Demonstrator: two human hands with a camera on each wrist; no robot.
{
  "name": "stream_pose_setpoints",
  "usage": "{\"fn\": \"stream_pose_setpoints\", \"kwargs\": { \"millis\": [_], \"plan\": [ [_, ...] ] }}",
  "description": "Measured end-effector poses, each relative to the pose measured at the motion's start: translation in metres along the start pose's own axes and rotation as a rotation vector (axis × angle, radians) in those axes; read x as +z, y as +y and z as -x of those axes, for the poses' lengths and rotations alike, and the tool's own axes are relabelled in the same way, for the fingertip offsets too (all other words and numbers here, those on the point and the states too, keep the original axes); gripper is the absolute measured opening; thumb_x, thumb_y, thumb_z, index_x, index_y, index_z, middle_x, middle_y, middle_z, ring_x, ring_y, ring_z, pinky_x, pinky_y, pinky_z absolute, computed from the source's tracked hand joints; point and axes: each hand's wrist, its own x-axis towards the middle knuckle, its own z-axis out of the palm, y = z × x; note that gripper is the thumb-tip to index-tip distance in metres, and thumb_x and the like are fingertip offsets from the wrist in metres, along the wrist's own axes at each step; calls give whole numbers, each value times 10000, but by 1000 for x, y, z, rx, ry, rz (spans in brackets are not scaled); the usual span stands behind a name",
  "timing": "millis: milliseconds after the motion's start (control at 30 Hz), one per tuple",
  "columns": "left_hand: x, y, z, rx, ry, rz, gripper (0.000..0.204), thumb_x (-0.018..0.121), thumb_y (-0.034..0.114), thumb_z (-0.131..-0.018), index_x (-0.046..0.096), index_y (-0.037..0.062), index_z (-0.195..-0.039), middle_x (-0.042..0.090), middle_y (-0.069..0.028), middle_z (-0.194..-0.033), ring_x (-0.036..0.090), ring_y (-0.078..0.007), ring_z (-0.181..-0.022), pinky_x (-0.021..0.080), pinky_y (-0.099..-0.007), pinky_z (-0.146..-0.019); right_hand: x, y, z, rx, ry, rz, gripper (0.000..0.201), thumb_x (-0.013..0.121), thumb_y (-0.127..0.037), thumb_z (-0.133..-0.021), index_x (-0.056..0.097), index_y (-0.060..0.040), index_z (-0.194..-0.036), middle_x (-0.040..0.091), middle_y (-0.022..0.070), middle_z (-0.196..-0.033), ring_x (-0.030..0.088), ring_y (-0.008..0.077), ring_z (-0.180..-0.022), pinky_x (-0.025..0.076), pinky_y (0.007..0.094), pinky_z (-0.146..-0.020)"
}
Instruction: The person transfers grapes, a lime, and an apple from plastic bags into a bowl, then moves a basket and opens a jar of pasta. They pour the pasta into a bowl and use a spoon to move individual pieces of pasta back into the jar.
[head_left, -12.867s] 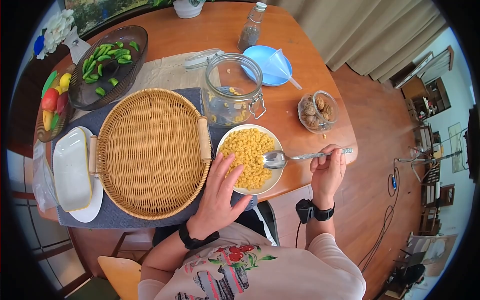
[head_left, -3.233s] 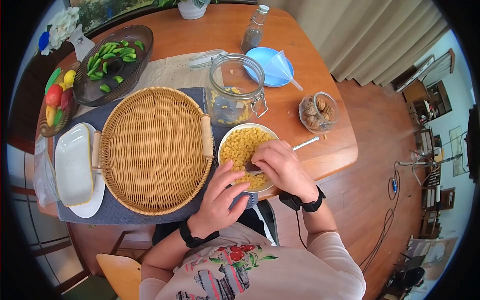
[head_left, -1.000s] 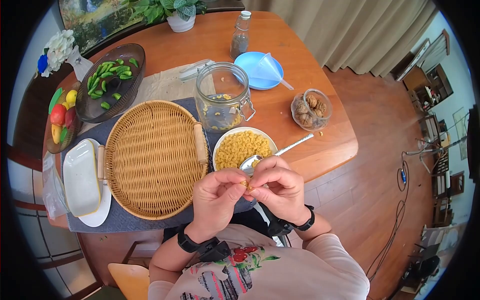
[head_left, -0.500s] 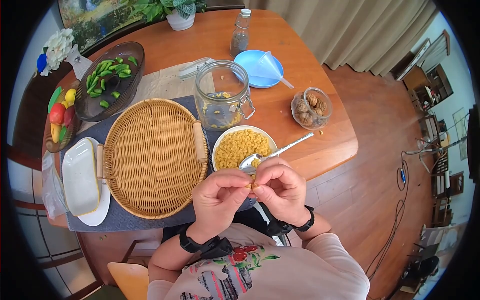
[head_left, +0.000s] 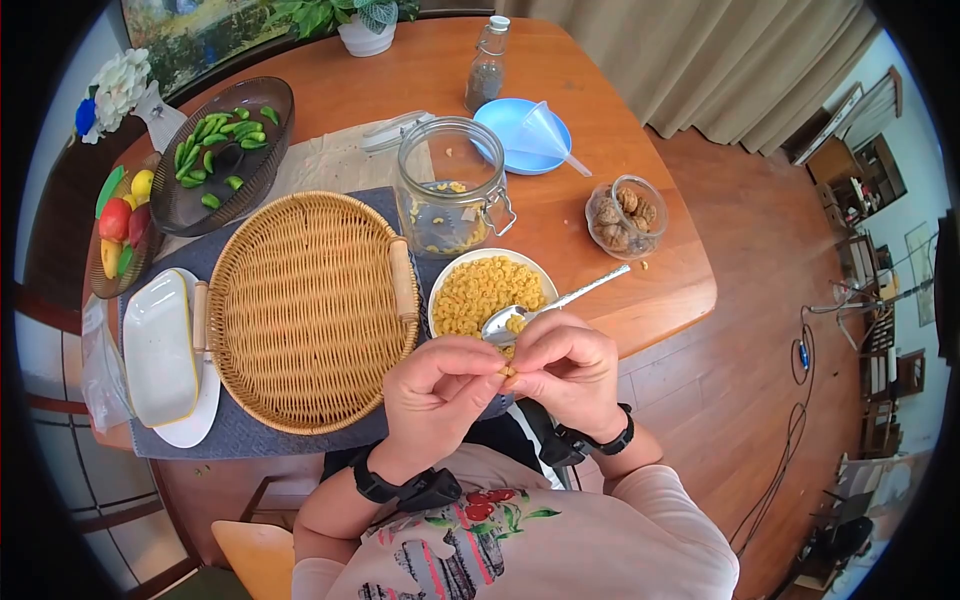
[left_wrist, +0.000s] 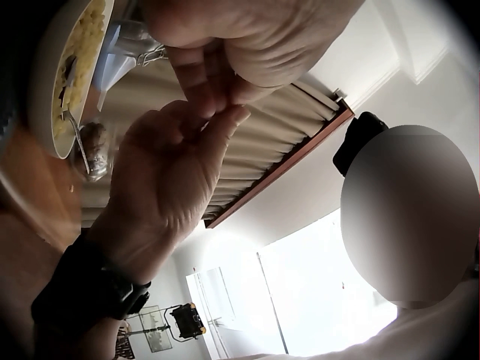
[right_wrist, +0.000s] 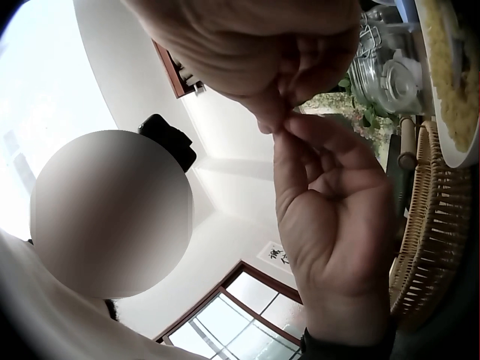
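Note:
My left hand (head_left: pixel 435 390) and right hand (head_left: pixel 575 380) meet fingertip to fingertip at the front edge of the white bowl (head_left: pixel 549 277). Thumbs and forefingers pinch a tiny yellow piece of macaroni (head_left: pixel 508 371) between them, mostly covered by the fingers. Behind the hands, the bowl is full of macaroni (head_left: pixel 475 295). A metal spoon (head_left: pixel 590 287) leans in it, a few pieces in its scoop, handle over the right rim. In the left wrist view the right hand (left_wrist: pixel 161 172) shows palm side; in the right wrist view, the left hand (right_wrist: pixel 337 217) does.
To the left lies a round wicker basket (head_left: pixel 310 310) on a dark cloth, beside a white dish (head_left: pixel 160 345). Behind the bowl stands a glass jar (head_left: pixel 450 190) with some macaroni. A blue plate with a funnel (head_left: pixel 540 135) and a walnut jar (head_left: pixel 625 220) are at the right.
Earlier the right hand held the spoon, then reached into the macaroni. Since then both hands have come together in front of the bowl, pinching one piece; the spoon stays in the bowl.

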Motion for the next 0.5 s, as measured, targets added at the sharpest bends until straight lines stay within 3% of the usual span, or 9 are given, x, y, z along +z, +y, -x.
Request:
{"fn": "stream_pose_setpoints", "kwargs": {
  "millis": [133, 267, 333, 500],
  "plan": [
    [-1, -1, -2, -107, 0, 180, 125, 564, -82, -800, 570, -19, -908, 566, -117, -947, 583, -151, -816, 499, -255, -703, 5, -3, 0, 109, 53, -72, 114, 687, 32, -716, 621, 3, -804, 564, 78, -824, 574, 132, -721, 498, 244, -614],
    [-4, -1, -5, -188, -7, 296, 89, 557, -54, -819, 566, -16, -899, 579, -117, -916, 589, -151, -767, 502, -260, -689, 3, 1, -2, 36, 24, -7, 97, 656, 50, -738, 617, 16, -820, 556, 89, -836, 585, 142, -710, 516, 252, -601],
    [-6, -2, -6, -290, 17, 385, 70, 548, -21, -838, 566, -16, -905, 593, -111, -886, 603, -161, -754, 521, -271, -695, 4, 2, -3, 132, 46, -92, 86, 635, 57, -757, 615, 19, -832, 550, 87, -861, 585, 137, -732, 514, 249, -628],
    [-2, 3, -6, -370, 82, 338, 79, 540, -3, -849, 564, -26, -921, 604, -103, -882, 623, -171, -789, 543, -290, -718, 3, 8, -2, 188, 80, -188, 92, 620, 65, -768, 616, 20, -849, 548, 81, -880, 581, 126, -770, 505, 243, -674]
  ]
}}
